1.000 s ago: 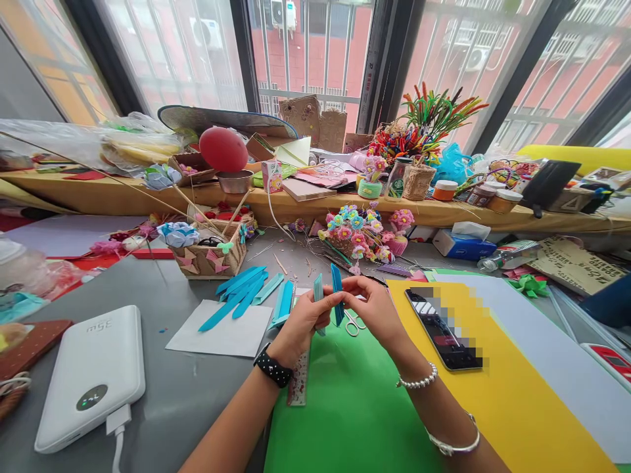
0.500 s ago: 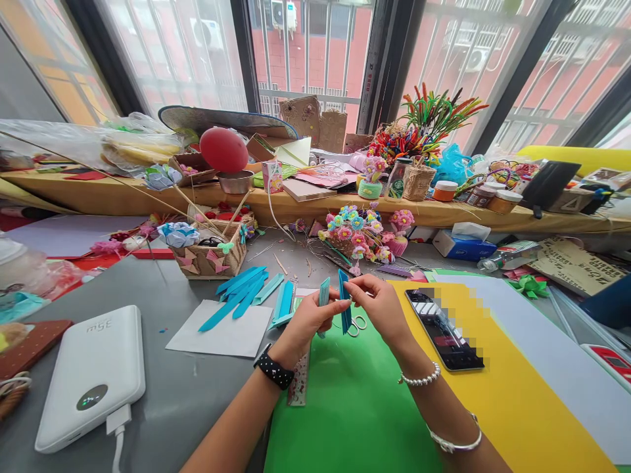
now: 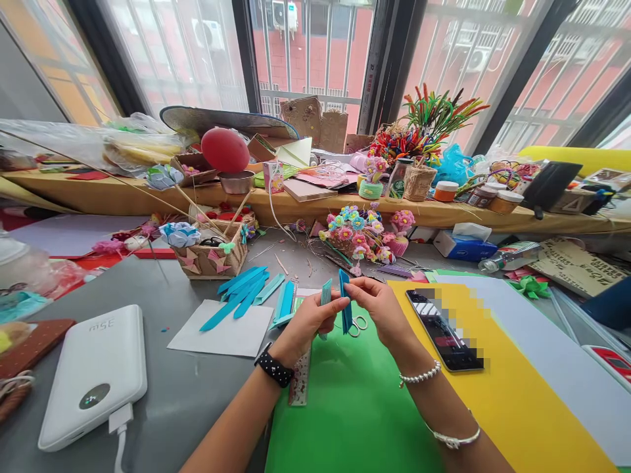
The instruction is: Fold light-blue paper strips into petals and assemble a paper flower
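In my left hand (image 3: 315, 315) is a stack of light teal folded paper strips (image 3: 326, 293), held upright between the fingers. A darker blue folded paper strip (image 3: 344, 309) stands upright between my two hands. My right hand (image 3: 377, 303) pinches its right side with thumb and fingertips, while my left thumb touches it from the left. Scissors (image 3: 359, 324) lie just behind the blue strip, partly covered. Under my left wrist, a clear patterned ruler (image 3: 298, 381) rests at the edge of the green sheet (image 3: 355, 407).
Loose blue paper strips (image 3: 241, 295) lie over a white paper sheet (image 3: 221, 338). Left of it stands a white power bank (image 3: 96, 381) with a cable. A phone (image 3: 444, 332) lies on yellow paper (image 3: 517, 394). Behind are a decorated box (image 3: 211, 259) and crocheted flowers (image 3: 357, 230).
Almost nothing differs. Both hands keep the same hold on the strips, and the whole view has shifted very slightly.
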Demonstrator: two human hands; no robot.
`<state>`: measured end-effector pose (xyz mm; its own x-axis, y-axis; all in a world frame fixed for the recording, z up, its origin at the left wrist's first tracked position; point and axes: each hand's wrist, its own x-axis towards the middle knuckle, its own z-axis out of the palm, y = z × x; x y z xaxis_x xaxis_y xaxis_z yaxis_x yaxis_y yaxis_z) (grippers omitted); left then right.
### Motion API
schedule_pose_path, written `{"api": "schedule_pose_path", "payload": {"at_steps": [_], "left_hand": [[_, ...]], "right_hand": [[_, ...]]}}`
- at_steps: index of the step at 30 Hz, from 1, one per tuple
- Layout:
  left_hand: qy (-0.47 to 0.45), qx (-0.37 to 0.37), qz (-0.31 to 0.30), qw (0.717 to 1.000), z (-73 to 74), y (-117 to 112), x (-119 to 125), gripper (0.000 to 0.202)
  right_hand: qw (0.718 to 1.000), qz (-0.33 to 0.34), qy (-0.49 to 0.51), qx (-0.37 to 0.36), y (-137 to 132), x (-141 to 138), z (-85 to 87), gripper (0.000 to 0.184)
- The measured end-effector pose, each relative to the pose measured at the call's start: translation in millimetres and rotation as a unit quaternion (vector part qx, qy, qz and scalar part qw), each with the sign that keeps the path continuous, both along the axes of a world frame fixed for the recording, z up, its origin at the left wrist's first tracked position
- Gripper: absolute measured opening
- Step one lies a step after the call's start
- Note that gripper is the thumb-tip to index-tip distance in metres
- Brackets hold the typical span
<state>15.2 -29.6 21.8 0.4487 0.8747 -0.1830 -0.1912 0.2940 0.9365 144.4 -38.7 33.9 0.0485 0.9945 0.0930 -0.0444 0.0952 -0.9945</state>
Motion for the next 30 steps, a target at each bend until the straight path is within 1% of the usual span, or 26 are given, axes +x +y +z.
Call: {"api": "schedule_pose_path", "payload": {"at_steps": [3, 6, 10, 12, 15, 17, 19, 24, 27, 30], "left_hand": [[0.004, -0.002, 0.009, 1.000, 0.6, -0.3, 0.3, 0.034], [0.010, 0.007, 0.018, 1.000, 0.9, -0.4, 0.1, 0.035], [0.030, 0.025, 0.018, 0.999, -0.7, 0.3, -0.4, 0.034], [0.048, 0.037, 0.020, 0.998, -1.4, 0.5, -0.3, 0.034], [0.083, 0.054, 0.026, 0.995, -1.8, 0.6, -0.2, 0.035], [0.097, 0.070, 0.030, 0.992, -2.0, 0.7, -0.6, 0.035], [0.111, 0.088, 0.026, 0.990, -2.2, 1.2, -1.3, 0.032], [0.171, 0.138, 0.002, 0.976, -2.8, 2.3, -1.6, 0.028], [0.178, 0.164, 0.005, 0.970, -3.2, 2.3, -1.0, 0.022], [0.178, 0.172, 0.012, 0.969, -4.1, 2.6, -1.2, 0.021]], "right_hand": [[1.000, 0.010, 0.028, -0.008, -0.7, -2.0, 0.5, 0.019], [1.000, 0.014, 0.025, -0.007, -0.9, -1.1, -0.3, 0.019], [0.999, 0.025, -0.021, -0.002, 0.1, 2.5, -0.8, 0.027], [0.998, 0.032, -0.054, 0.013, 0.3, 3.2, -0.6, 0.028], [0.992, 0.011, -0.118, 0.046, 0.0, 2.6, 0.0, 0.025], [0.989, -0.012, -0.139, 0.057, -0.1, 2.6, 0.4, 0.023], [0.989, -0.033, -0.130, 0.054, 0.3, 3.4, 0.6, 0.023], [0.993, -0.081, -0.072, 0.040, 1.8, 5.7, -0.8, 0.025], [0.995, -0.077, -0.056, 0.036, 2.2, 5.0, -2.0, 0.025], [0.997, -0.049, -0.057, 0.022, 2.7, 5.1, -2.2, 0.026]]}}
